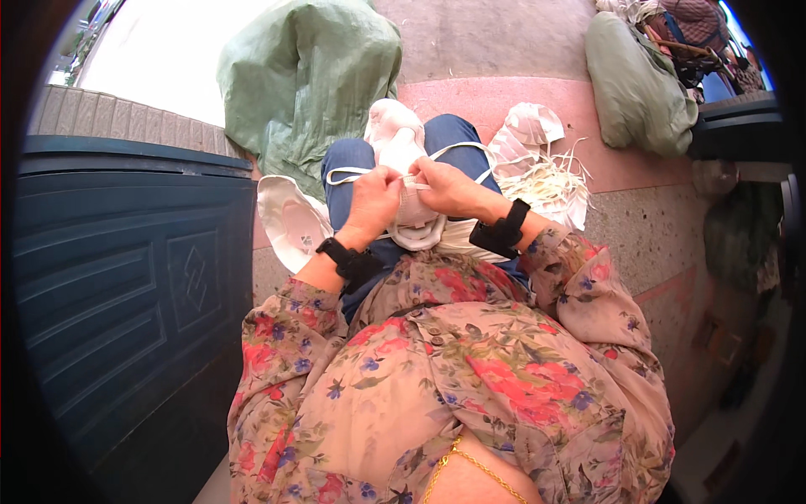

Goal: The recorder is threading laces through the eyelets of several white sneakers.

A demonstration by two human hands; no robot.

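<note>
We count two hands at work on one white shoe (417, 220), which is in the lap, between the two knees of the blue trousers (348, 155). The left hand (375, 200) has its fingers closed at the tips, grasping the white lace (463, 144) above the shoe's upper; the right hand (453, 188) pinches it also, just beside. The lace makes two loops, one over each knee.

The shoe points with its toe away from the body, and its opening is turned to the belly. Its long axis goes nearly along the line between the knees, the far end leaning a little to the left. How much of the far white part belongs to this same shoe, we cannot tell.

Each wrist wears one black band (501, 230), so we count two. We see two big green sacks, one ahead at left (311, 80) and one at far right (635, 88). Beside the left knee lies one white piece (291, 220); beside the right knee is one heap of pale strips (550, 186), too many for counting.
</note>
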